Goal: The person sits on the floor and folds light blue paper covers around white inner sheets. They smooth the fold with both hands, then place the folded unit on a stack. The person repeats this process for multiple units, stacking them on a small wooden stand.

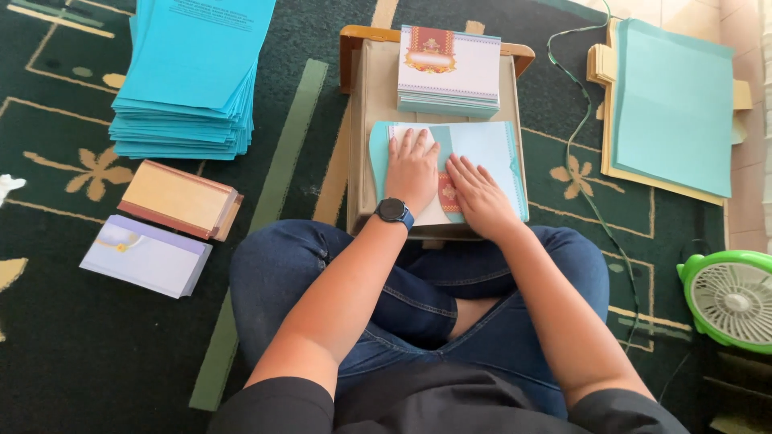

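Envelope (pixel 482 153), light blue, lies on the small table (pixel 366 128) before your crossed legs, long axis running left to right, curved flap end toward your left. Your left hand (pixel 412 170) presses flat, fingers spread, on the white card (pixel 430 210) lying on it; your right hand (pixel 476 193) lies flat beside it, fingers together, gripping nothing. Uneven pressure could skew the card or crease the paper, I judge. Beyond sits a card stack (pixel 449 71); blue sheets (pixel 193 72) lie far left, a green fan (pixel 732 297) right.
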